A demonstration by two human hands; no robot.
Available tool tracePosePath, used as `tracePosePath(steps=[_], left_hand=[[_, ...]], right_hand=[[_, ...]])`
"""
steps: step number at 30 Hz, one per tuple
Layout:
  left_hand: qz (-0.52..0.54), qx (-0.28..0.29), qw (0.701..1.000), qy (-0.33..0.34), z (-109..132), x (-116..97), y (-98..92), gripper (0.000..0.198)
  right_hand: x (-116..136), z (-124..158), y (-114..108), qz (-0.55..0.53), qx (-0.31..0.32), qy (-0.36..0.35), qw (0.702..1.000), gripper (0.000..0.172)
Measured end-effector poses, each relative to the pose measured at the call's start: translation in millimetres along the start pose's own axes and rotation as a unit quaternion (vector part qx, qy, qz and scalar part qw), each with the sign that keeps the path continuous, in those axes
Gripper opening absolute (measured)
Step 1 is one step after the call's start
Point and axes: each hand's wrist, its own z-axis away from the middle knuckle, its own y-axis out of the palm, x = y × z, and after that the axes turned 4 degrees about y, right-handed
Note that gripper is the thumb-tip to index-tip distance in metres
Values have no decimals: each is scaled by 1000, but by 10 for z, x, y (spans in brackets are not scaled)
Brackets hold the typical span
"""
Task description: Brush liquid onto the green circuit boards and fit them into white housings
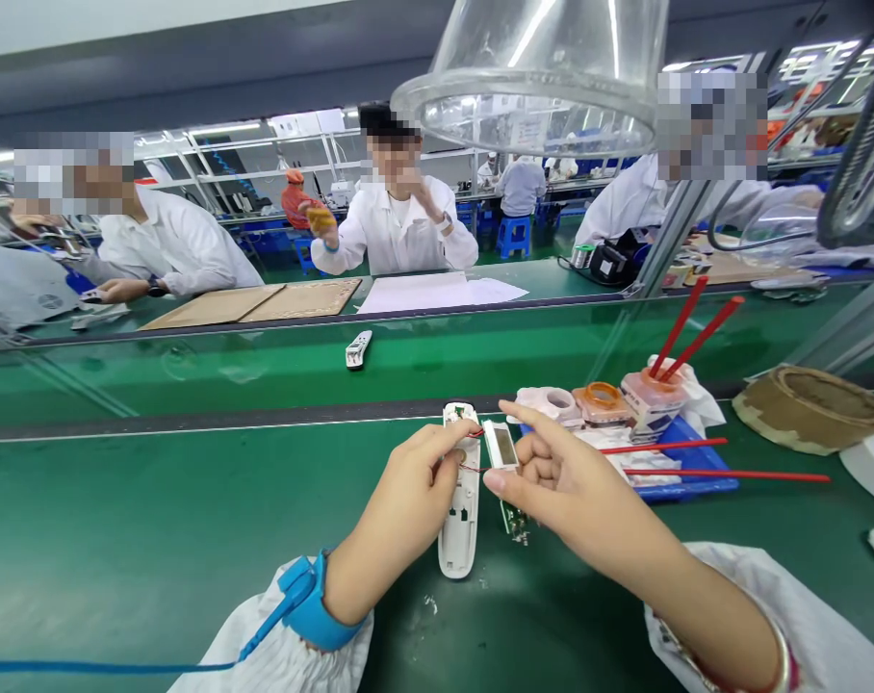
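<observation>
Plastic shell of a handheld device, white and hollow, lies open side up on the green bench mat, its long axis pointing away from the person. Just beside it, a narrow green circuit board stands tilted, with a small LCD screen at its upper end. A thin red wire spans the short gap between shell and board.

The left hand is over the shell's far end, its fingers curled close together. The wire passes beneath the fingertips, but whether they pinch the wire or the shell, I cannot tell. A blue wrist strap circles that wrist, with a blue cord trailing away.

The right hand clamps the board, thumb on the near side and curled fingers behind it, while the index finger stretches out apart from them.

Nearby, a blue tray holds red-handled sticks, an orange tape roll and a cup.
</observation>
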Motion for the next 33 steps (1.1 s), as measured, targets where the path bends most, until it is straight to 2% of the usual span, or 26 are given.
tracePosePath(steps=[2, 4, 10, 16, 20, 26, 33], left_hand=[[8, -2, 1000, -4, 4, 0, 10, 35], [14, 5, 1000, -11, 7, -11, 23, 36], [-15, 52, 999, 1, 7, -69, 43, 31], [1, 101, 995, 6, 7, -76, -22, 37], [30, 115, 993, -17, 15, -118, -38, 38], [66, 122, 990, -20, 41, -150, 9, 49], [64, 63, 996, -29, 48, -73, 99, 42]], right_hand=[[-20, 5, 41, 23, -10, -21, 999, 69], [-30, 5, 77, 54, -1, -39, 998, 62], [-52, -33, 107, 87, -16, -52, 995, 56], [-77, -95, 5, -46, 74, 10, 996, 57], [-45, -113, -44, -87, 86, 26, 992, 62], [-22, -115, -62, -110, 86, 20, 990, 60], [-51, -103, -1, -111, 72, 22, 991, 62]])
